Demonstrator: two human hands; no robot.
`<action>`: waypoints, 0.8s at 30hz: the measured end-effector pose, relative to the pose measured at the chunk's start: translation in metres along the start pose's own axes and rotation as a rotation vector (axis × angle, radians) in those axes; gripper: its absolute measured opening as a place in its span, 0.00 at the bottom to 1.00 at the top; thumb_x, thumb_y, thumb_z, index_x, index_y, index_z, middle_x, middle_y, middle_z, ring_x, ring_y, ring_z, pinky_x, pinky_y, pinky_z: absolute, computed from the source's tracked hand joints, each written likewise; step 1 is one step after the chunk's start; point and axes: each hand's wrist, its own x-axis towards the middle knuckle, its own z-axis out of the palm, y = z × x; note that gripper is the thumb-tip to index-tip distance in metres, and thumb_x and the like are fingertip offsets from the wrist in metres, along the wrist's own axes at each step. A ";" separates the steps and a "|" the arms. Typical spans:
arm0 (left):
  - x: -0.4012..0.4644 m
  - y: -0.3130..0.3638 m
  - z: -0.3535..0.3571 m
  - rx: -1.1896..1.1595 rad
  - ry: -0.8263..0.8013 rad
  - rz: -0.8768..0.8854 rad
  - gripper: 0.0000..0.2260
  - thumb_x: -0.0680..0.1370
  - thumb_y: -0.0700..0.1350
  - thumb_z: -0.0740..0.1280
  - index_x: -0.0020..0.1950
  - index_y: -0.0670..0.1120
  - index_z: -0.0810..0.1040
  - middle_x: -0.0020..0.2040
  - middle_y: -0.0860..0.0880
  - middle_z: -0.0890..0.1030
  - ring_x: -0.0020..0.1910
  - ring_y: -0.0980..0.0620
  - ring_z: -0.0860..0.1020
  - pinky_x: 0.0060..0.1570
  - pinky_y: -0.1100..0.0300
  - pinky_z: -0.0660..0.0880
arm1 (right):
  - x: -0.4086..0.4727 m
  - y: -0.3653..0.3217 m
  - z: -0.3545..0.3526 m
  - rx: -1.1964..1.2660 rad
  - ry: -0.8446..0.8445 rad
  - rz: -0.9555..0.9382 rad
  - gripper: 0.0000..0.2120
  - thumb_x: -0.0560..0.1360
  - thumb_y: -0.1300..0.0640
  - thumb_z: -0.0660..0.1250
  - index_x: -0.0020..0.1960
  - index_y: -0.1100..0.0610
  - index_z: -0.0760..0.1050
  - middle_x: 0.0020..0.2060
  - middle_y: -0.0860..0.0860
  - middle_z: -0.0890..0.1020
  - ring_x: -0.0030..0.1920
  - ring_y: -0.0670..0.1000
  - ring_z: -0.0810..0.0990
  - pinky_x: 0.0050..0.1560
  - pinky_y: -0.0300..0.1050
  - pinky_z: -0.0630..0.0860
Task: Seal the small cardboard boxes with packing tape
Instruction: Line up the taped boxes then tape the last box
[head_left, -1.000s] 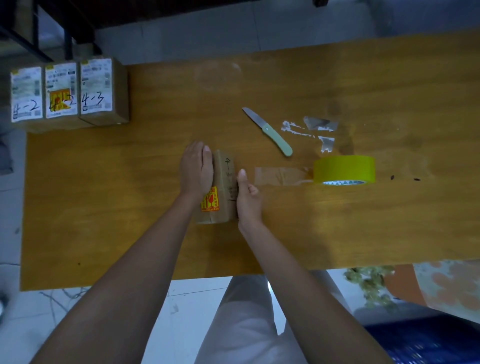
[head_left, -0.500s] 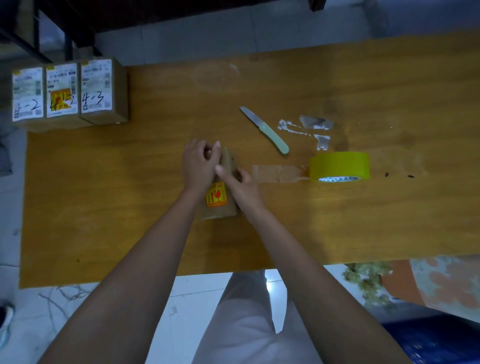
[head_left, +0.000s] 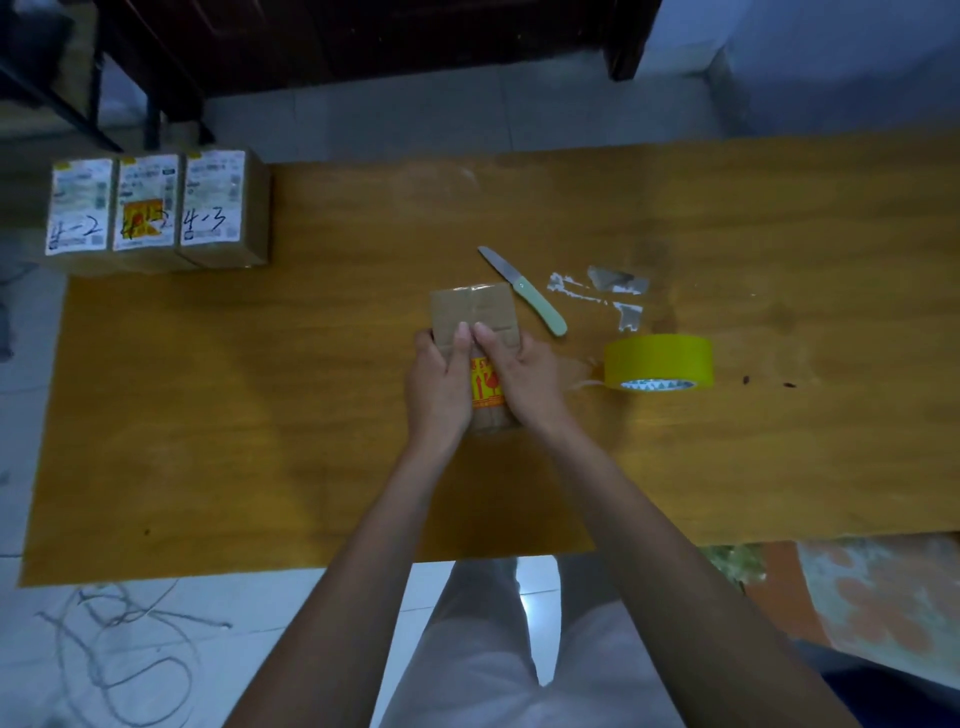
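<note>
Cardboard box (head_left: 474, 312), flat a second ago, now stands tilted beside the tape roll (head_left: 658, 362), left hand (head_left: 439, 382) and right hand (head_left: 522, 371) gripping it, thumbs pressing its taped face.

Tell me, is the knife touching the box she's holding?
Cannot tell. In the head view the knife passes right beside the box's far right corner, with no plain gap or contact visible.
</note>
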 end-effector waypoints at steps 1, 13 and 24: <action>-0.001 0.001 0.001 0.014 0.005 0.000 0.17 0.83 0.55 0.57 0.60 0.43 0.73 0.50 0.48 0.79 0.50 0.45 0.79 0.42 0.58 0.69 | -0.003 -0.001 -0.001 -0.038 0.024 -0.040 0.17 0.78 0.42 0.64 0.56 0.54 0.80 0.46 0.49 0.85 0.48 0.48 0.84 0.52 0.53 0.79; -0.012 0.019 -0.010 -0.399 -0.234 -0.246 0.24 0.83 0.61 0.47 0.57 0.52 0.80 0.51 0.46 0.84 0.50 0.47 0.83 0.51 0.48 0.80 | -0.018 -0.014 -0.016 0.067 0.040 0.076 0.20 0.82 0.40 0.52 0.50 0.49 0.78 0.43 0.46 0.83 0.43 0.43 0.82 0.45 0.42 0.77; -0.014 0.030 -0.018 -0.471 -0.289 -0.330 0.24 0.82 0.62 0.49 0.61 0.52 0.79 0.47 0.49 0.86 0.43 0.53 0.85 0.35 0.60 0.80 | -0.026 -0.021 -0.024 0.036 0.081 -0.054 0.14 0.80 0.38 0.57 0.53 0.45 0.75 0.43 0.43 0.82 0.43 0.35 0.81 0.44 0.37 0.77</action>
